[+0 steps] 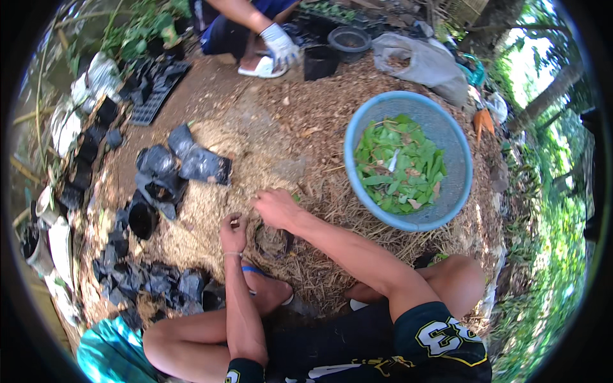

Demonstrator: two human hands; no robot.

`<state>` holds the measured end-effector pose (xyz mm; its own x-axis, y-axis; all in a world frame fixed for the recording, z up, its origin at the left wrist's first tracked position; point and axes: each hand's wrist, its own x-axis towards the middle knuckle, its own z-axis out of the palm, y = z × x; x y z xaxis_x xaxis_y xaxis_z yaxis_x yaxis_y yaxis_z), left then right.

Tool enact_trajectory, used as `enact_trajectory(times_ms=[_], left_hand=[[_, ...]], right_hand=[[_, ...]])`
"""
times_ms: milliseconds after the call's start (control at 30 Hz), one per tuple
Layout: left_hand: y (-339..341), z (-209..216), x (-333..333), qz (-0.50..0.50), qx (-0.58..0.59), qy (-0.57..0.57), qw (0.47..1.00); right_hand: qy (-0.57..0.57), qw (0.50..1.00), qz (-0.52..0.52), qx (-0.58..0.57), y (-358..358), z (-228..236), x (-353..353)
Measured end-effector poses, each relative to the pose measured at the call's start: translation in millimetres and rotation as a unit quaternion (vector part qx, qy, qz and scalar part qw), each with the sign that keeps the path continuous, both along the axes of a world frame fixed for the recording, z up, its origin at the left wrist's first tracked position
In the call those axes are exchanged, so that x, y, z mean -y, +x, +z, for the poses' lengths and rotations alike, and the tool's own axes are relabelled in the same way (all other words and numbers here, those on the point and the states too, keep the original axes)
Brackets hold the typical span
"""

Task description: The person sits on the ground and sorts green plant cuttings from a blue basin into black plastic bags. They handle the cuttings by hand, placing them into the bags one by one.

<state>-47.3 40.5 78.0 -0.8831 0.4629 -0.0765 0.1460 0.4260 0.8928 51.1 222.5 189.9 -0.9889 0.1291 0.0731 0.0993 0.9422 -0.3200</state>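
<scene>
My left hand (234, 236) is raised over the sawdust-covered ground with its fingers curled in. Whatever it may pinch is too small to make out. Just ahead and to the right, my right hand (273, 207) is bent at the wrist, fingers closed and pointing left. Its fingertips are partly hidden. Below both hands, between my feet, stands a black plastic grow bag (271, 242) with dry, straw-like matter in its mouth. Neither hand visibly touches it. Filled black grow bags (203, 165) lie left of my hands.
A blue basin (350, 150) of green leaves (399, 166) sits at right. Crumpled black bags (159, 284) lie near left, and a black seedling tray (159, 96) farther off. At the far side, a co-worker's gloved hand (280, 46) is beside a black pot (320, 62).
</scene>
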Motion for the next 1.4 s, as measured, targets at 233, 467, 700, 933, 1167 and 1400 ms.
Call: enact_trajectory(times_ms=[233, 467, 700, 933, 1167, 1400], left_hand=[[29.6, 81.3, -66.5, -0.097, -0.028, 0.117, 0.988], [88.5, 121.2, -99.1, -0.175, 0.015, 0.122, 0.977], [115.0, 119.4, -101.1, -0.233, -0.026, 0.104, 0.967], [121.6, 111.8, -92.7, -0.208, 0.007, 0.071, 0.976], [123.9, 112.6, -88.7, -0.210, 0.019, 0.069, 0.975], [124.6, 117.1, -87.5, -0.192, 0.044, 0.121, 0.973]], right_hand=[[0.043, 0.998, -0.015, 0.050, 7.1, 126.7, -83.8], [0.027, 0.975, -0.082, 0.207, 94.0, 185.4, -167.6], [0.048, 0.959, -0.105, 0.258, 168.4, 127.3, -209.7], [0.041, 0.978, -0.073, 0.190, 170.3, 88.3, -223.6], [-0.011, 0.974, -0.061, 0.218, 167.7, 88.2, -227.2], [-0.027, 0.979, -0.180, 0.093, 153.9, 152.8, -223.0]])
